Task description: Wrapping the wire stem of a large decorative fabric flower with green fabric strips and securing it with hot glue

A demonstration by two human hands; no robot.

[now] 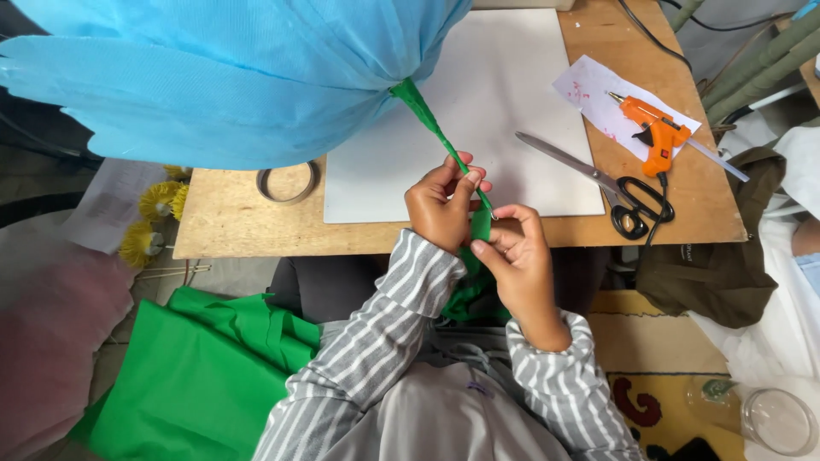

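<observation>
Both hands close their grip on one green stem [440, 137]: the left hand [442, 207] pinches it between thumb and curled fingers at the near edge of the counter [658, 201], and the right hand [517, 260], just nearer and to the right, pinches a flat green strip [481, 224] against the stem's lower end. The stem is thin, twisted and wrapped in crinkled green material, running diagonally up and left to the base of a large blue flower [222, 77] made of soft, fibrous fabric petals that hides the far left of the counter. Below the hands the strip falls into a bunch of loose green fabric [474, 299] in the lap. The counter is bare chipboard with a smooth white board [478, 111] lying on it. Left of the board lies a tape roll [289, 181]; to the right lie long scissors [598, 179] with black handles and an orange glue gun [653, 132] resting on a paper scrap [589, 90]. A folded green sheet [196, 376] lies near left on the floor.
</observation>
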